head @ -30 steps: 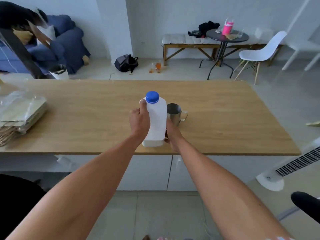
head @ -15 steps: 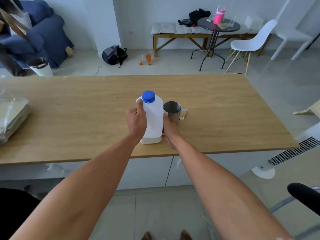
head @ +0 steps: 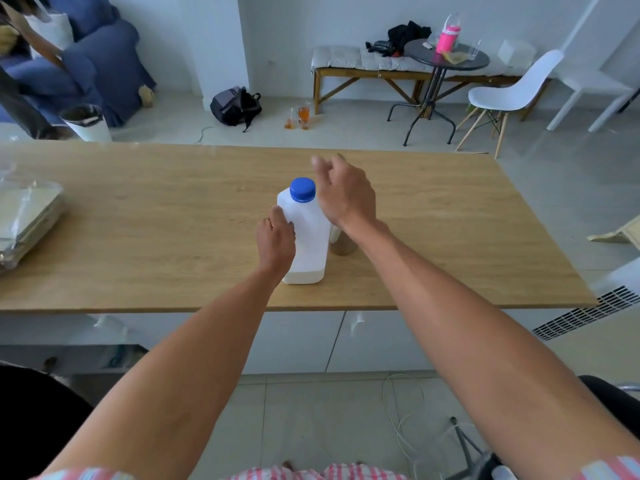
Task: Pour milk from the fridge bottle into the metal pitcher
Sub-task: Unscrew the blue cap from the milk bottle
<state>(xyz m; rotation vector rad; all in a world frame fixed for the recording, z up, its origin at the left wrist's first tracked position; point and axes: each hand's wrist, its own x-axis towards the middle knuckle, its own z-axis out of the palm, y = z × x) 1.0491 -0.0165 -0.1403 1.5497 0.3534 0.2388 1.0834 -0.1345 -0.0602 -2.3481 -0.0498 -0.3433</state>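
1. The counter (head: 138, 209) is a long wooden top. The task's things stand together near the middle of its near edge, well clear of both ends and of the flat plastic-wrapped stack (head: 27, 216) at its left edge.

2. The bottle (head: 306, 237) stands upright, white, with only a shallow layer of milk showing at its base. The left hand (head: 275, 242) wraps its left side, fingers pressed against the wall, so the bottle is steadied rather than lifted.

3. The right hand (head: 346, 194) hovers just right of and above the bottle's top, fingers loosely spread and curled, holding nothing and touching nothing that I can see.

4. The pitcher (head: 341, 245) sits just beside the bottle's right side, mostly hidden under the right wrist; only its lower wall shows.

5. The cap (head: 302, 189), blue, is on the neck, so the step in hand looks like unscrewing it.

6. To do it well:
   - keep the left hand firm and low so the light bottle cannot twist or tip;
   - bring the right fingertips down around the cap's rim;
   - turn without leaning toward the pitcher, which stands close enough to be knocked.
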